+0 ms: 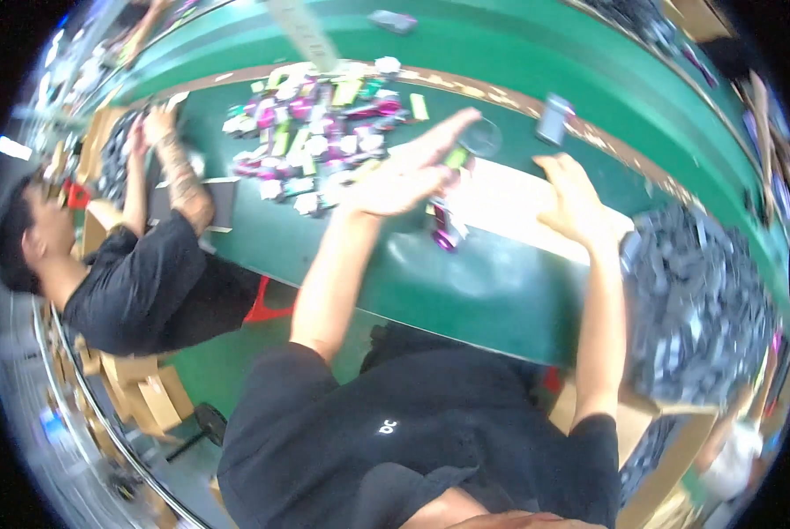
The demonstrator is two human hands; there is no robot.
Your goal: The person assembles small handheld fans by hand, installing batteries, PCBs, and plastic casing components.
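My left hand [404,176] is over the middle of the table, blurred, with a small green piece [456,157] between its thumb and fingers. What that piece is cannot be made out. A clear round disc [480,137] shows at its fingertips. Just below the hand is a shiny purple piece [444,231]; whether it hangs from the hand or lies on the table is unclear. My right hand [576,198] has its fingers apart and holds nothing, by the right part of a long white board [501,198]. A grey block-shaped item [553,120] stands beyond it.
A heap of purple, white and green small parts [311,132] covers the table's left side. Many dark grey pieces [699,300] are piled at right, above a cardboard box [677,441]. A co-worker [148,273] works at left. A green conveyor belt [501,53] runs behind the table.
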